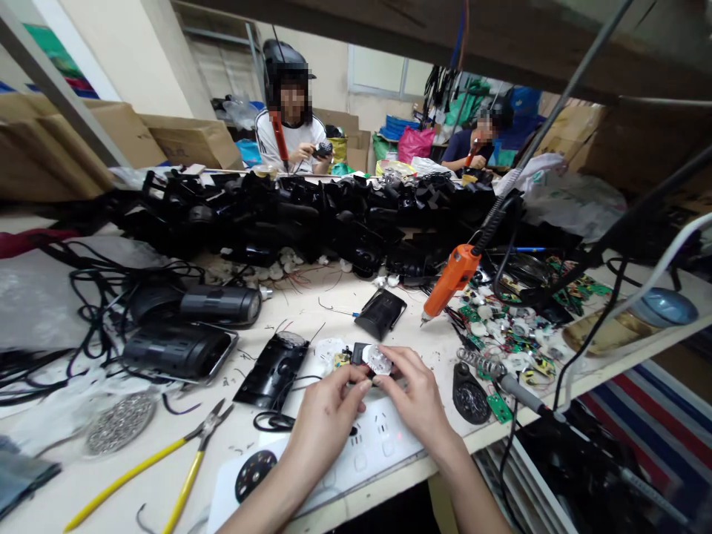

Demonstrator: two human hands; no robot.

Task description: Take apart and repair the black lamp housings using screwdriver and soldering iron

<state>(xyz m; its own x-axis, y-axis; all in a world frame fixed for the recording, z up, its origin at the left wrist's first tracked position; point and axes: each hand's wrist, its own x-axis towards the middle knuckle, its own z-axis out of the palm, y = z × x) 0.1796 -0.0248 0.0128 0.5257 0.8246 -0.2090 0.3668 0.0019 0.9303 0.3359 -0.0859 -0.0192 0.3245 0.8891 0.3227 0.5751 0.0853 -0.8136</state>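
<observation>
My right hand (414,386) grips a clear white round plastic part (379,361) between thumb and fingers. Right beside it, my left hand (334,400) is closed in a pinch, and what lies between its fingertips is hidden. A small black block (359,353) and a yellowish component (341,360) sit against the round part, just beyond my left fingers. Under both wrists lies a white power strip (370,437). To the left is an open black plastic housing (274,371) with thin wires. A smaller black shell (381,313) rests beyond my hands.
An orange electric screwdriver (452,282) hangs at right. Near the right edge are a soldering iron (523,393), its coil holder (481,361) and green circuit boards (500,408). Yellow-handled pliers (192,445) and a dish of screws (119,424) lie left. Black housings (311,208) pile up before two people.
</observation>
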